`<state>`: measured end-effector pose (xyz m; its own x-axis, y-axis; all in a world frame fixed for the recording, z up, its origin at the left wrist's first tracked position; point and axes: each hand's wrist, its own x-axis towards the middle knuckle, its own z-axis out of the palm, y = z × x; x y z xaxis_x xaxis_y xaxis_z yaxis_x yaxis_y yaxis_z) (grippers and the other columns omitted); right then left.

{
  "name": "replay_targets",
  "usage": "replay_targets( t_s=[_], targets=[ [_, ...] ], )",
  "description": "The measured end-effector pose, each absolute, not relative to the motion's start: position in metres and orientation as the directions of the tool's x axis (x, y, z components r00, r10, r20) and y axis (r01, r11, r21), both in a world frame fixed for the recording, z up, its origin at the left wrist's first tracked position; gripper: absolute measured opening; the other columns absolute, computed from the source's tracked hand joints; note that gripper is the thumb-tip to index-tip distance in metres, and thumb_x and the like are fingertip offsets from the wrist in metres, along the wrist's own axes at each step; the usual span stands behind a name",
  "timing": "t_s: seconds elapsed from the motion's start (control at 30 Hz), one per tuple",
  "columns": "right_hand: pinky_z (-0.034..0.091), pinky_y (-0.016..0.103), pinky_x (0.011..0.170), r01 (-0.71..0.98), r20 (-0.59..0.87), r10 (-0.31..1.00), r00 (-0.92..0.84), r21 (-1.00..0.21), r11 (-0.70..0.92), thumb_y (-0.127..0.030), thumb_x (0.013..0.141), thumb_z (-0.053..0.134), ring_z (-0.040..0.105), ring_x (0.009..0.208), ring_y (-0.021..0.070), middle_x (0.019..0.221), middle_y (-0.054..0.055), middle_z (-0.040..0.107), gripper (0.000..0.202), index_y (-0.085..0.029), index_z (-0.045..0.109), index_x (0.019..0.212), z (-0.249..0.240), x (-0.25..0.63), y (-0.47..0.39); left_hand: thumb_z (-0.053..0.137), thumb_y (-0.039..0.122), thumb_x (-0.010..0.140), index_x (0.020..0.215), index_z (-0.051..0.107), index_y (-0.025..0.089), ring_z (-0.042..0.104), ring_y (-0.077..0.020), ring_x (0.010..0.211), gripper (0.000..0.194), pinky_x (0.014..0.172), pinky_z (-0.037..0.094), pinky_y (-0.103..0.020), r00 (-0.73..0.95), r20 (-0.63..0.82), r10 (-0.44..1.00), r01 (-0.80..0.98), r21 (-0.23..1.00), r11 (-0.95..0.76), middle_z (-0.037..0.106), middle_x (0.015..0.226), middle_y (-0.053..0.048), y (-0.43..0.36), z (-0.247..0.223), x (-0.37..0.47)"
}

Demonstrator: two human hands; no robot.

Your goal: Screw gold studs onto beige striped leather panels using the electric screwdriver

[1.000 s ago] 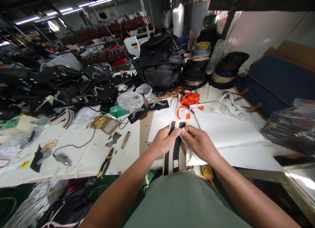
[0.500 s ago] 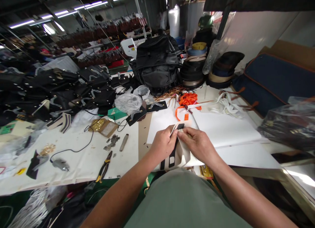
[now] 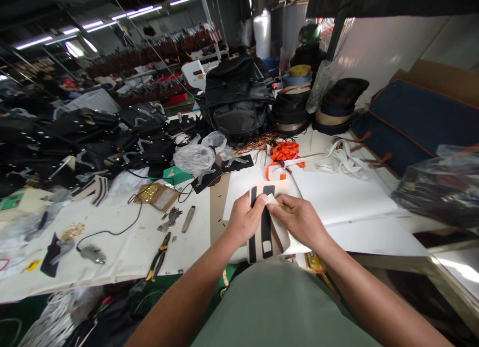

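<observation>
A worker's left hand (image 3: pixel 244 219) and right hand (image 3: pixel 300 218) partly hid the striped beige panel (image 3: pixel 267 229) they gripped above the near edge of the white table (image 3: pixel 123 247); a pale bit (image 3: pixel 270 199) between the thumbs was hard to make out. Two black stripes (image 3: pixel 266 219) ran lengthwise, one bearing a white patch (image 3: pixel 267 246). The upper left edge, curled half a second earlier, lay flatter.
</observation>
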<state>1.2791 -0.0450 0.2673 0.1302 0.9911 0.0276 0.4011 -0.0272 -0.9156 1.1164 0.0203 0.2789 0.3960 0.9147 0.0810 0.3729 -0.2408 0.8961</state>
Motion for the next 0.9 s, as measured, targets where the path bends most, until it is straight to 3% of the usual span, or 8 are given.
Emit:
replay_targets(
  t_s=[0.17, 0.37, 0.53, 0.63, 0.73, 0.8, 0.9],
  targets=[
    [0.032, 0.025, 0.058, 0.452, 0.048, 0.994, 0.101, -0.892, -0.003, -0.053, 0.097, 0.053, 0.04, 0.061, 0.0126, 0.063, -0.004, 0.045, 0.044, -0.021, 0.05, 0.067, 0.265, 1.28, -0.044, 0.072, 0.041, 0.087, 0.097, 0.074, 0.016, 0.071, -0.0224, 0.089, 0.027, 0.079, 0.055, -0.029, 0.396, 0.006, 0.918, 0.281, 0.951, -0.127, 0.078, 0.095, -0.004, 0.021, 0.28, 1.117],
    [0.028, 0.025, 0.055, 0.496, 0.03, 0.994, 0.108, -0.868, -0.027, -0.056, 0.095, 0.055, 0.037, 0.058, 0.0122, 0.06, -0.005, 0.044, 0.046, -0.021, 0.049, 0.066, 0.265, 1.277, -0.042, 0.075, 0.042, 0.083, 0.085, 0.075, 0.015, 0.069, -0.0205, 0.077, 0.028, 0.069, 0.054, -0.027, 0.308, 0.015, 0.951, 0.336, 0.934, -0.123, 0.075, 0.082, -0.003, 0.021, 0.275, 1.114],
    [0.03, 0.026, 0.057, 0.578, 0.111, 0.994, 0.005, -0.812, 0.088, -0.049, 0.101, 0.047, 0.041, 0.059, 0.0129, 0.063, -0.003, 0.049, 0.042, -0.022, 0.047, 0.068, 0.265, 1.275, -0.036, 0.069, 0.04, 0.087, 0.081, 0.073, 0.017, 0.068, -0.0189, 0.074, 0.024, 0.07, 0.052, -0.027, 0.26, 0.099, 0.96, 0.416, 0.886, -0.204, 0.074, 0.076, -0.001, 0.019, 0.262, 1.112],
    [0.032, 0.026, 0.06, 0.618, 0.165, 0.969, -0.185, -0.747, 0.245, -0.04, 0.103, 0.044, 0.047, 0.06, 0.0134, 0.066, -0.001, 0.057, 0.041, -0.021, 0.05, 0.067, 0.274, 1.257, -0.045, 0.068, 0.04, 0.086, 0.083, 0.074, 0.017, 0.069, -0.0208, 0.075, 0.024, 0.07, 0.052, -0.028, 0.224, 0.081, 0.971, 0.472, 0.863, -0.181, 0.075, 0.078, -0.003, 0.032, 0.249, 1.11],
    [0.037, 0.025, 0.063, 0.396, 0.172, 0.802, -0.572, -0.798, 0.455, -0.039, 0.101, 0.05, 0.052, 0.063, 0.0132, 0.07, -0.001, 0.062, 0.038, -0.022, 0.057, 0.068, 0.287, 1.232, -0.061, 0.067, 0.038, 0.085, 0.089, 0.074, 0.016, 0.071, -0.0243, 0.081, 0.024, 0.073, 0.052, -0.031, 0.093, 0.038, 0.995, 0.545, 0.834, -0.083, 0.077, 0.084, -0.006, 0.054, 0.238, 1.096],
    [0.04, 0.024, 0.064, 0.238, 0.168, 0.756, -0.633, -0.887, 0.397, -0.043, 0.101, 0.054, 0.056, 0.066, 0.0134, 0.074, 0.0, 0.065, 0.034, -0.022, 0.064, 0.075, 0.289, 1.224, -0.063, 0.065, 0.04, 0.086, 0.095, 0.075, 0.016, 0.072, -0.026, 0.088, 0.027, 0.078, 0.053, -0.032, 0.037, 0.019, 0.999, 0.564, 0.825, -0.037, 0.078, 0.091, -0.008, 0.064, 0.231, 1.076],
    [0.042, 0.024, 0.062, 0.19, 0.028, 0.925, -0.378, -0.976, 0.107, -0.05, 0.099, 0.056, 0.056, 0.067, 0.0137, 0.075, -0.001, 0.065, 0.037, -0.021, 0.069, 0.082, 0.277, 1.234, -0.048, 0.063, 0.047, 0.087, 0.098, 0.075, 0.017, 0.072, -0.0275, 0.095, 0.035, 0.083, 0.053, -0.033, 0.06, -0.058, 0.997, 0.62, 0.784, 0.008, 0.079, 0.098, -0.009, 0.059, 0.216, 1.022]
  ],
)
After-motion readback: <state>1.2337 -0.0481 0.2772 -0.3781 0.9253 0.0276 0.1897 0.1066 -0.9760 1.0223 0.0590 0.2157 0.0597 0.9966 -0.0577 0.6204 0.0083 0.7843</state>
